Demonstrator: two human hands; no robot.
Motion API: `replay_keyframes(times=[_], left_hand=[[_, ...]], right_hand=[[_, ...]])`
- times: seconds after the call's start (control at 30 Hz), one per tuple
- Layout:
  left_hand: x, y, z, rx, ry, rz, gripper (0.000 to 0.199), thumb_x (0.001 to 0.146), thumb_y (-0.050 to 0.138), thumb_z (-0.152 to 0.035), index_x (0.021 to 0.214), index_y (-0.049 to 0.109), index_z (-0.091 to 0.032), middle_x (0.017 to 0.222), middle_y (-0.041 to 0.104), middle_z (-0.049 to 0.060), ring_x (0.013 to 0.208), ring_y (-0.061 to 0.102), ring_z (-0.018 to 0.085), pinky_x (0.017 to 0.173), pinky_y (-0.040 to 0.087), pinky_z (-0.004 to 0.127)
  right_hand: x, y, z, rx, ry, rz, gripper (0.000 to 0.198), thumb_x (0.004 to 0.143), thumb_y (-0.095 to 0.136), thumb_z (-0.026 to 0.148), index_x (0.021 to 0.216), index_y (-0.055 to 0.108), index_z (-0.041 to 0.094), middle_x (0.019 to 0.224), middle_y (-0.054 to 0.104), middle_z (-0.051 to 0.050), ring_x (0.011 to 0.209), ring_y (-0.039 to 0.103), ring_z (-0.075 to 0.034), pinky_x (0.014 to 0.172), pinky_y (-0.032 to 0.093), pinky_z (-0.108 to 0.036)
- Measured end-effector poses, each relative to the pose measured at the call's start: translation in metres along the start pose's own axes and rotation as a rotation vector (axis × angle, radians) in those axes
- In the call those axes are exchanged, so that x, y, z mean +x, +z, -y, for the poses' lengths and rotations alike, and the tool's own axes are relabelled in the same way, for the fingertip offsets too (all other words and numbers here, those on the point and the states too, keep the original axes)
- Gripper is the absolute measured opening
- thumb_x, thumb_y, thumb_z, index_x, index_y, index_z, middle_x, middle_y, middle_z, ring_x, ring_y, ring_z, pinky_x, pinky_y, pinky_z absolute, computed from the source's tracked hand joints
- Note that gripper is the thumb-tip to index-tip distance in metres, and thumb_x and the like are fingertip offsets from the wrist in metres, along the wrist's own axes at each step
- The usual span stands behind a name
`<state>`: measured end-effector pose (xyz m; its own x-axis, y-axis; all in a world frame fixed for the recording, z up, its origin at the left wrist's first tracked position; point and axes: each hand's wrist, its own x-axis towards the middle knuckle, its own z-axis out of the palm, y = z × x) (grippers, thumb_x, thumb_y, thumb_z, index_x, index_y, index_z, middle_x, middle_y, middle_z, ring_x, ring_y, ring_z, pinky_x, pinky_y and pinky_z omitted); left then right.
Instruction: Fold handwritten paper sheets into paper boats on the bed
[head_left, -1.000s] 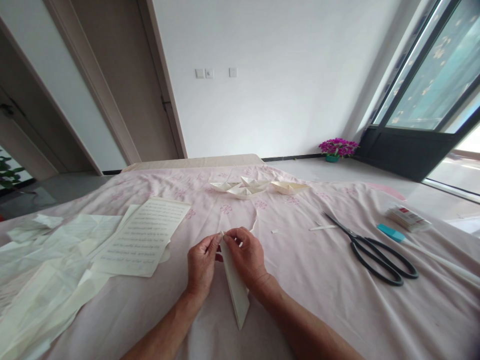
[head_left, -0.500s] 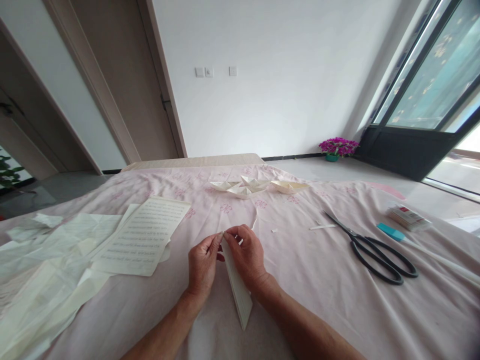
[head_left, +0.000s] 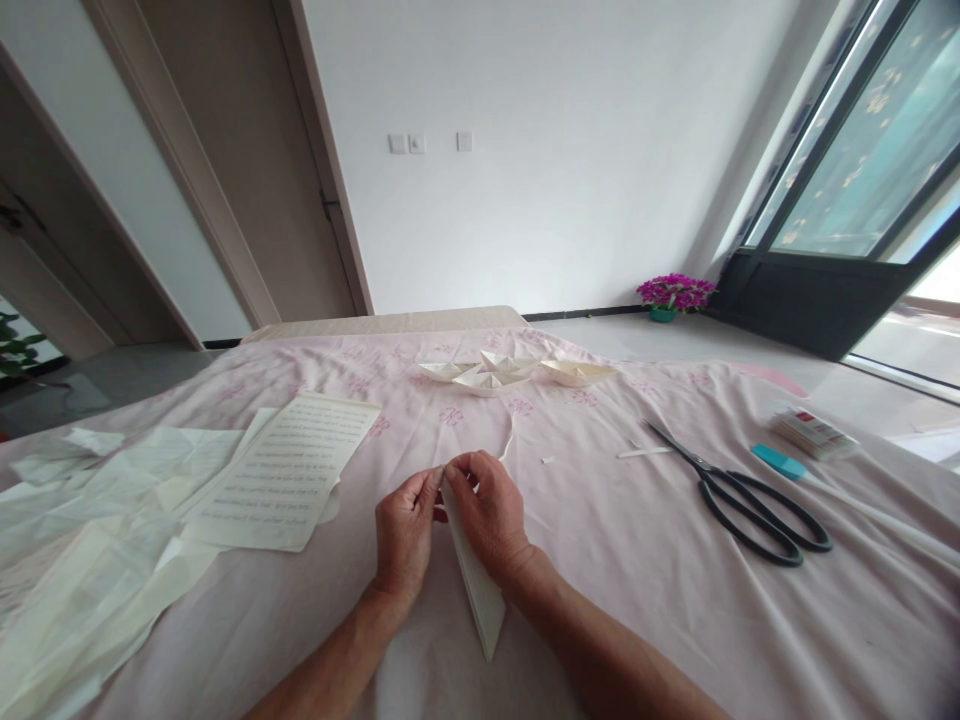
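Note:
Both my hands meet at the far end of a folded sheet of paper (head_left: 478, 590), a long layered strip whose pointed end faces me. The thumb and fingers of my left hand (head_left: 407, 530) pinch its far tip. My right hand (head_left: 491, 515) is closed on the same end and lies along the strip's right side, hiding part of it. Beyond the hands sit several folded paper boats (head_left: 492, 380) in a group on the pink flowered cloth (head_left: 600, 600).
On the left lie written sheets (head_left: 289, 475) and crumpled, creased paper (head_left: 112, 530). To the right are black-handled scissors (head_left: 739, 500), small paper scraps (head_left: 641, 453), a blue-and-white tool (head_left: 780, 462) and a clear packet (head_left: 814, 432). A potted magenta plant (head_left: 675, 295) stands by the wall.
Almost nothing differs. My right hand has shifted very slightly at the paper's tip; both hands keep their pinch, and the view has drifted a little.

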<state>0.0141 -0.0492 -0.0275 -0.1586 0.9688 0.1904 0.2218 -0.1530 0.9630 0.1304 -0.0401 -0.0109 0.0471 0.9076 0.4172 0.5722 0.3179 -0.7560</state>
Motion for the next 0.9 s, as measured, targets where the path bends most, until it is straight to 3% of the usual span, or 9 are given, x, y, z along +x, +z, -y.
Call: replay_keyframes(times=[0.27, 0.47, 0.63, 0.77, 0.83, 0.9], left_hand=[[-0.002, 0.001, -0.001, -0.034, -0.02, 0.008, 0.042, 0.086, 0.051, -0.047, 0.095, 0.07, -0.012, 0.071, 0.07, 0.003, 0.064, 0.065, 0.017, 0.059, 0.053, 0.025], [-0.001, 0.0, -0.001, -0.233, -0.099, 0.117, 0.045, 0.082, 0.057, -0.046, 0.11, 0.067, -0.013, 0.095, 0.071, 0.008, 0.075, 0.066, 0.019, 0.058, 0.055, 0.026], [0.009, 0.0, -0.006, -0.315, -0.11, 0.129, 0.043, 0.077, 0.065, -0.041, 0.11, 0.067, -0.013, 0.104, 0.069, 0.009, 0.082, 0.065, 0.02, 0.059, 0.056, 0.026], [0.013, 0.004, -0.01, -0.431, -0.102, 0.062, 0.04, 0.075, 0.068, -0.039, 0.106, 0.067, -0.013, 0.104, 0.068, 0.009, 0.084, 0.066, 0.02, 0.067, 0.057, 0.029], [0.014, 0.004, -0.01, -0.49, -0.122, 0.01, 0.042, 0.074, 0.068, -0.039, 0.108, 0.065, -0.013, 0.102, 0.069, 0.01, 0.082, 0.067, 0.019, 0.07, 0.056, 0.029], [0.014, 0.002, -0.009, -0.519, -0.156, -0.024, 0.048, 0.074, 0.068, -0.039, 0.113, 0.061, -0.013, 0.098, 0.069, 0.009, 0.079, 0.067, 0.018, 0.07, 0.056, 0.03]], right_hand=[[0.002, 0.0, -0.002, -0.048, 0.017, 0.1, 0.023, 0.091, 0.044, 0.027, 0.072, 0.054, 0.019, 0.075, 0.06, -0.001, 0.075, 0.051, -0.014, 0.067, 0.033, -0.024], [0.004, 0.002, -0.011, 0.007, 0.03, 0.075, 0.023, 0.092, 0.042, 0.028, 0.073, 0.053, 0.02, 0.075, 0.059, 0.0, 0.073, 0.05, -0.014, 0.065, 0.034, -0.023], [0.012, -0.007, -0.006, -0.076, -0.133, 0.057, 0.022, 0.092, 0.045, 0.026, 0.074, 0.057, 0.02, 0.078, 0.059, -0.001, 0.078, 0.051, -0.015, 0.073, 0.037, -0.025], [0.021, -0.022, 0.007, -0.138, -0.231, 0.094, 0.007, 0.086, 0.055, 0.024, 0.087, 0.061, 0.022, 0.096, 0.061, -0.003, 0.092, 0.052, -0.017, 0.08, 0.037, -0.027], [0.026, -0.031, 0.009, -0.135, -0.19, 0.179, 0.018, 0.082, 0.059, 0.023, 0.1, 0.059, 0.023, 0.102, 0.061, -0.002, 0.092, 0.055, -0.016, 0.076, 0.038, -0.027], [0.031, -0.04, 0.006, -0.135, -0.111, 0.306, 0.029, 0.08, 0.06, 0.024, 0.109, 0.055, 0.025, 0.095, 0.064, 0.0, 0.083, 0.058, -0.015, 0.069, 0.038, -0.025]])
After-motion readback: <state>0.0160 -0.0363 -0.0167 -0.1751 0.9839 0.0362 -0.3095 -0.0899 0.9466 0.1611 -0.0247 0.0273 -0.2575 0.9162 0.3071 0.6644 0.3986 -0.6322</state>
